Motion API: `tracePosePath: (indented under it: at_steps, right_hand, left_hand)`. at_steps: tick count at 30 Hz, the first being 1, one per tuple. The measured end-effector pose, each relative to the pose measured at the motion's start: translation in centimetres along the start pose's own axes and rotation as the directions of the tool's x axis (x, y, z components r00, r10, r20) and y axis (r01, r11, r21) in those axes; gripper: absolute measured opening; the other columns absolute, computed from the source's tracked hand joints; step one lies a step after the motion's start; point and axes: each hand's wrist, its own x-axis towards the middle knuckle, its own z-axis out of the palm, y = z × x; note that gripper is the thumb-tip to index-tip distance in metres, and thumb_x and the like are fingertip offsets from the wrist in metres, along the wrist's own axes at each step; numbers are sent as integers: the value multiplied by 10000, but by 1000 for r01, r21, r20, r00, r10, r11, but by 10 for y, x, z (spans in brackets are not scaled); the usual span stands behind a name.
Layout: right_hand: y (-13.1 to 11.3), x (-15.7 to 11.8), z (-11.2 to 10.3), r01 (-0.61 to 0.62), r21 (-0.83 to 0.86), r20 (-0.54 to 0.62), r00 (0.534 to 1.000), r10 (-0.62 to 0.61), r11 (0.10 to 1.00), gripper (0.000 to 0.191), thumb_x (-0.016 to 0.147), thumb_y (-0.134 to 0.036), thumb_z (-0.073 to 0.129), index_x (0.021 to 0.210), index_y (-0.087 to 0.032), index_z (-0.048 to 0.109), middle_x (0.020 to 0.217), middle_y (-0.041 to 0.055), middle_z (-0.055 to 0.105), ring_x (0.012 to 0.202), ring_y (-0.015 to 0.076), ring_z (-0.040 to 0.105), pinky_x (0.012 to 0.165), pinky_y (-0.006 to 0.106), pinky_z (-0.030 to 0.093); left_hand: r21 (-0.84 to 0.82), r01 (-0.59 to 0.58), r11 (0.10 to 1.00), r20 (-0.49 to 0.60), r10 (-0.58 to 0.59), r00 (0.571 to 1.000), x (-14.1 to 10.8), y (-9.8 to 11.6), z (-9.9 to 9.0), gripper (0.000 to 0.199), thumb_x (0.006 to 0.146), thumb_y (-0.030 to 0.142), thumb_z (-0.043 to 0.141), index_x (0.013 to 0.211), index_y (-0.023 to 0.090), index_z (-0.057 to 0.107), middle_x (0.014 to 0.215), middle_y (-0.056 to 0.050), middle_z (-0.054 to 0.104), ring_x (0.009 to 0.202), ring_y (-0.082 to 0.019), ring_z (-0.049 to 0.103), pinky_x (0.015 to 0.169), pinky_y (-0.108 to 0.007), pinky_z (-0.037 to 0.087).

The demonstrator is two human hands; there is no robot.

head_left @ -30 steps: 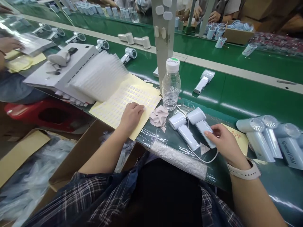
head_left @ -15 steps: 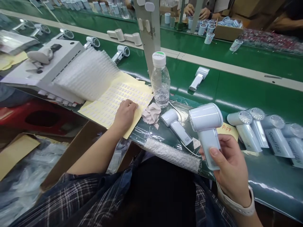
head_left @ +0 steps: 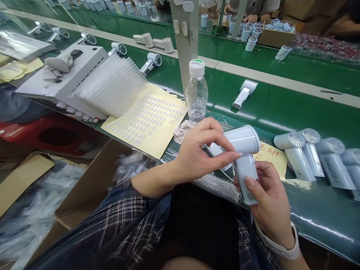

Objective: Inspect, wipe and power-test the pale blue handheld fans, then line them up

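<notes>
My right hand [head_left: 271, 202] is wrapped round the handle of a light-blue handheld fan [head_left: 245, 139], its round head up and turned to the left. Thumb and index finger of my left hand [head_left: 204, 152] are pinched together on a small white sticker [head_left: 239, 154], close to where the fan's head meets its handle. Whether the sticker touches the fan I cannot tell. A yellow sheet [head_left: 165, 144] with rows of small white oval stickers lies left of my hands. Another light-blue fan [head_left: 215, 150] on the bench is mostly hidden behind my left hand.
A water bottle [head_left: 197, 95] and crumpled paper [head_left: 181, 131] stand beyond my left hand. Several fans [head_left: 332, 165] lie at the right, and one [head_left: 244, 93] rests on the green belt. Bubble wrap [head_left: 112, 82] leans on a white box [head_left: 64, 71]. Co-workers' hands [head_left: 251, 18] show across the line.
My left hand has left the sticker sheet and come right to the fan, a small sticker between its fingertips. The fan stays in my right hand, nearly unmoved. The view has shifted slightly.
</notes>
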Motion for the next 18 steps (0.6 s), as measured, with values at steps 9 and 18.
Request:
tracePosePath:
  at_steps: [9,18]
  right_hand:
    - [7,-6,-9,39,-127,30,999,-36,991,373,873,-497,896,1061,-271,665,972,54,720,778,206,693,601,283,538]
    - [9,1,-2,115,-156,74,992,-104,981,311,908,-456,876,1093,-293,685,1021,50,725,868,211,705,697,298,576]
  left_hand:
    - [508,57,859,-434,199,879,-11,-87,-101,172,920,241,743,1085,238,696,947,-10,633,732,-149,525,686,-336,456]
    - [694,673,256,-664,-134,736,-42,-131,-285,764,600,-16,861,1298,146,595,1596,-103,483,1557,-383,260,1316,-672,-48]
